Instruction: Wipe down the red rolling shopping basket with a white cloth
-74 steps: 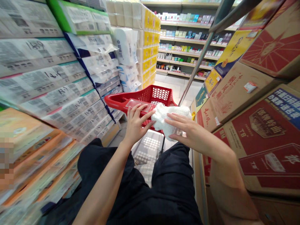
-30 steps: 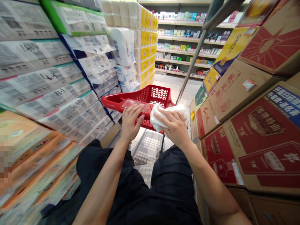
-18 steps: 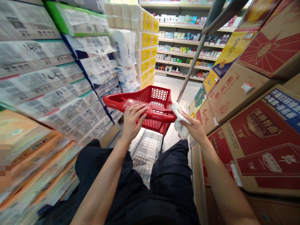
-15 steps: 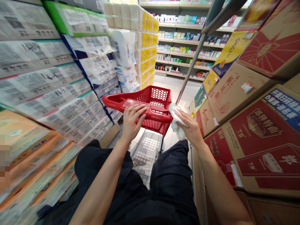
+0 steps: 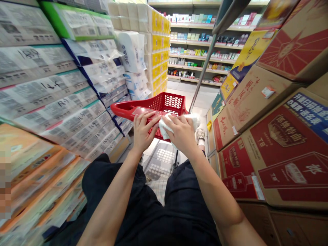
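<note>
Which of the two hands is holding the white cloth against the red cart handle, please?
The right hand: it holds the white cloth on the handle, while the left hand rests bare there.

From the left hand (image 5: 143, 131) and the right hand (image 5: 180, 133), which clutched a crumpled white cloth (image 5: 164, 125), the red plastic mesh shopping cart (image 5: 171, 102) blocked 12 o'clock. Stacked plastic-wrapped tissue packs (image 5: 64, 99) walled off 9 o'clock. Brown and red cardboard cartons (image 5: 258, 112) crowded 3 o'clock, and a slanted grey metal pole (image 5: 202, 73) crossed 1 o'clock. Pale tiled floor (image 5: 205, 99) lay open between cart and cartons.
</note>
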`<state>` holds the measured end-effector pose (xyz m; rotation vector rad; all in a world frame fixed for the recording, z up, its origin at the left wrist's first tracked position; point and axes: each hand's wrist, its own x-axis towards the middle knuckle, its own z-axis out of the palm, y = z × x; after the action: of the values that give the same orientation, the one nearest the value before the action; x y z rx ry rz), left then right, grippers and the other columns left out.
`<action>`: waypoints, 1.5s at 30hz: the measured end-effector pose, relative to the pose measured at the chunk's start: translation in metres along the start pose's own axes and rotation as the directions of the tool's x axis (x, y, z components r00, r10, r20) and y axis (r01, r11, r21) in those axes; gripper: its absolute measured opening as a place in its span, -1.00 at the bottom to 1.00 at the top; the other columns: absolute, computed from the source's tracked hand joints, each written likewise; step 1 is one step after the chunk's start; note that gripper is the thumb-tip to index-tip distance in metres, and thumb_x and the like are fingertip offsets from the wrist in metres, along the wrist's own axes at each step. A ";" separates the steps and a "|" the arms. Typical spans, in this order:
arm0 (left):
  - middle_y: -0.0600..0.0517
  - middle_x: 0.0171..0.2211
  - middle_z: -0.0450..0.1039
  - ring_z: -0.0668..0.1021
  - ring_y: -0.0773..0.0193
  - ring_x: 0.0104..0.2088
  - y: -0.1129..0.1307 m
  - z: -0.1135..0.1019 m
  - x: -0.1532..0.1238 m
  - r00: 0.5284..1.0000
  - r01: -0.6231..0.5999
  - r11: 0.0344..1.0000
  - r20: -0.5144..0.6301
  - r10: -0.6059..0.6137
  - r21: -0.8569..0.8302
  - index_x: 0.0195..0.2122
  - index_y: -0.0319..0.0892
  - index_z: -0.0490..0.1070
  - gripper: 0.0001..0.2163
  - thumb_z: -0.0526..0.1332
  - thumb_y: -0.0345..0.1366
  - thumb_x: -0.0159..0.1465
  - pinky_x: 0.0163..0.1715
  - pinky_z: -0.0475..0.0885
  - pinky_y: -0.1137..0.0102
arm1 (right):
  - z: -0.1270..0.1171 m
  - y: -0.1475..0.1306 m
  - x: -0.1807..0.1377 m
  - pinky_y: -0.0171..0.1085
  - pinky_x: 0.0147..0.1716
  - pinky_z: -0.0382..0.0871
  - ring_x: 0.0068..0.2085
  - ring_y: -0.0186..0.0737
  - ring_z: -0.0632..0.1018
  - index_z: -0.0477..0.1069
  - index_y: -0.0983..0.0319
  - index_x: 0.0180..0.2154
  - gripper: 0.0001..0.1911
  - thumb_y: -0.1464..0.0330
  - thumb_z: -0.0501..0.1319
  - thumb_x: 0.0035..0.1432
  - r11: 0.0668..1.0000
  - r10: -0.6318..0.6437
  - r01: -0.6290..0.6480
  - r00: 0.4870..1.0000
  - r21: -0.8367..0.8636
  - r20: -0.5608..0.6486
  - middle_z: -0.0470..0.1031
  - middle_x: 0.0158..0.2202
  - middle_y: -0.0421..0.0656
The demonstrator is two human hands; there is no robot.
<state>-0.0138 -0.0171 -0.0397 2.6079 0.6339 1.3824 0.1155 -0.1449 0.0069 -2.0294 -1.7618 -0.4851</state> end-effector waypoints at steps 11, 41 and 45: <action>0.04 0.20 0.37 0.30 0.09 0.26 -0.002 -0.007 0.000 0.999 -0.031 0.999 0.027 0.030 0.015 0.08 0.04 0.42 -0.72 0.12 -0.16 0.37 0.32 -0.06 -0.01 | 0.019 0.106 -0.040 -0.02 0.26 0.16 0.28 -0.07 0.31 0.35 -0.01 0.18 -0.59 0.24 0.12 0.31 0.840 -0.098 0.142 0.989 0.523 -0.110 0.31 0.27 -0.19; 0.04 0.16 0.42 0.35 0.25 0.23 0.007 -0.011 0.002 0.998 0.057 0.988 0.046 -0.051 -0.142 0.12 -0.05 0.39 -0.60 -0.18 -0.22 0.47 0.35 -0.12 0.09 | 0.017 0.054 -0.030 -0.02 0.22 0.07 0.21 -0.08 0.33 0.33 -0.02 0.18 -0.60 0.26 0.08 0.34 0.943 -0.068 0.110 0.988 0.314 -0.140 0.36 0.23 -0.22; 0.05 0.15 0.43 0.36 0.25 0.22 0.009 -0.008 0.001 0.997 0.075 0.982 0.024 -0.072 -0.175 0.09 -0.05 0.41 -0.60 -0.17 -0.22 0.47 0.35 -0.12 0.09 | 0.025 0.101 -0.033 -0.05 0.28 0.12 0.27 -0.10 0.31 0.35 0.01 0.18 -0.57 0.14 0.11 0.31 0.758 -0.007 0.071 0.995 0.649 -0.101 0.33 0.25 -0.19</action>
<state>-0.0170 -0.0252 -0.0319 2.4319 0.5712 1.3282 0.2103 -0.1726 -0.0391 -1.4444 -1.6119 0.0464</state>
